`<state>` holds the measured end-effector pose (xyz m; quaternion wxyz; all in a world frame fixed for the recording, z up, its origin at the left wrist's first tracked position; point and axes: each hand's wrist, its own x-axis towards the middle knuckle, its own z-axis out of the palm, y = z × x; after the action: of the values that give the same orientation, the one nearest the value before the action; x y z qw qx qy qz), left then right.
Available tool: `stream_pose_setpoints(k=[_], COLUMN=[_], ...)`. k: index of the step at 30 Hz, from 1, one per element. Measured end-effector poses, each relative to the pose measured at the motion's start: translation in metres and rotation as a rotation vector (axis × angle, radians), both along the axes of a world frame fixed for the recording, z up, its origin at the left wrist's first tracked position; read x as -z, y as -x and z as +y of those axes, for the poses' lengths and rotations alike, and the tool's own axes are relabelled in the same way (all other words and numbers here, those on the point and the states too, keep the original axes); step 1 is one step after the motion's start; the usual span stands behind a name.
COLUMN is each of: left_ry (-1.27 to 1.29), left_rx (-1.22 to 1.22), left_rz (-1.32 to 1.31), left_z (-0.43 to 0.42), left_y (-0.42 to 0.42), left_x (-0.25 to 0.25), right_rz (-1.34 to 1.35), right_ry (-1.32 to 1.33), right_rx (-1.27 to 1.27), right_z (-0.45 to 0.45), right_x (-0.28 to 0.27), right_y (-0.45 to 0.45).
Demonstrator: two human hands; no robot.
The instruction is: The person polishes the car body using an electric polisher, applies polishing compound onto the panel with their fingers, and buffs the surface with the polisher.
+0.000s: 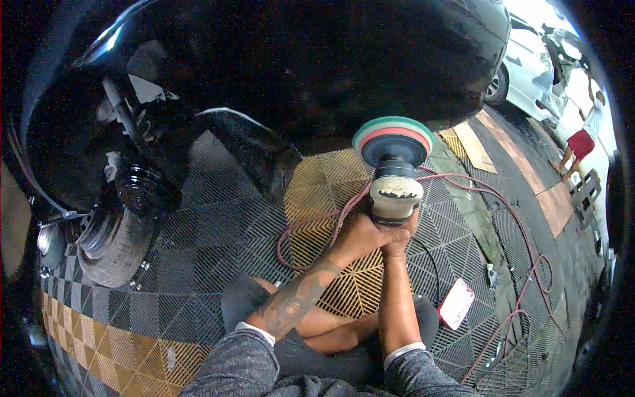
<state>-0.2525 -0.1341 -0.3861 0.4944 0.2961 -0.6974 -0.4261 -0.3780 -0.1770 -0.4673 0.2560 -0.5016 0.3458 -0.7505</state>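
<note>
A car polisher (pixel 395 188) with a worn cream-and-black body is held upright in front of me. Its round pad (pixel 422 130), edged in green, white and red, is beside the lower edge of a glossy black car body panel (pixel 317 63); whether they touch I cannot tell. My left hand (pixel 362 236) is closed around the polisher's lower end. From the other side my right hand (pixel 401 242) grips the same end, the fingers of both overlapping. Part of the grip is hidden by the hands. A pinkish hose (pixel 344 215) passes behind them.
A wheel (pixel 119 255) is at the left near the open wheel arch. The hose loops over the grated floor tiles (pixel 198 231) to the right, by a red-edged white object (pixel 458 304). Farther right are a white car (pixel 526 63) and another person (pixel 585 135).
</note>
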Motion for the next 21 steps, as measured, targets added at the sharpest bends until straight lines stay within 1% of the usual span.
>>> stream_pose_setpoints(k=[2,3,4,5,6,8,9,10,12,13,16,17,21], left_ry=[-0.048,-0.037,-0.024,-0.024,-0.028,0.289,0.287,0.281,0.293,0.200,0.221,0.151,0.119], left_rx=[-0.029,-0.065,-0.101,-0.104,-0.103,-0.343,-0.351,-0.349,-0.314,-0.268,-0.277,-0.216,-0.186], left_rz=[0.029,0.055,0.081,0.073,0.079,-0.020,-0.001,0.005,-0.009,0.032,-0.022,0.038,0.033], left_z=[-0.005,-0.006,-0.008,-0.008,-0.010,-0.015,-0.018,-0.016,-0.012,-0.010,-0.009,-0.009,-0.012], left_y=[0.001,0.000,-0.001,-0.004,-0.007,-0.008,-0.010,-0.013,-0.021,-0.022,-0.026,-0.028,-0.030], left_x=[0.011,0.017,0.022,0.022,0.027,0.040,0.048,0.048,0.047,0.050,0.054,0.054,0.066], right_rz=[0.107,0.011,0.116,0.216,0.222,0.352,0.297,0.305,0.484,0.530,0.544,0.521,0.578], right_ry=[-0.030,-0.002,0.052,0.109,0.105,0.136,0.120,0.115,0.141,0.171,0.129,0.169,0.182], right_rx=[0.069,-0.025,0.027,0.084,0.084,0.186,0.167,0.169,0.250,0.295,0.309,0.320,0.361], right_z=[0.005,0.004,0.008,0.018,0.020,0.021,0.015,0.019,0.028,0.026,0.027,0.026,0.024], right_x=[0.001,0.001,0.001,-0.012,-0.014,-0.015,-0.004,-0.009,-0.019,-0.017,-0.014,-0.011,-0.003], right_y=[-0.002,-0.007,-0.008,-0.015,-0.019,-0.021,-0.022,-0.024,-0.028,-0.029,-0.030,-0.032,-0.032])
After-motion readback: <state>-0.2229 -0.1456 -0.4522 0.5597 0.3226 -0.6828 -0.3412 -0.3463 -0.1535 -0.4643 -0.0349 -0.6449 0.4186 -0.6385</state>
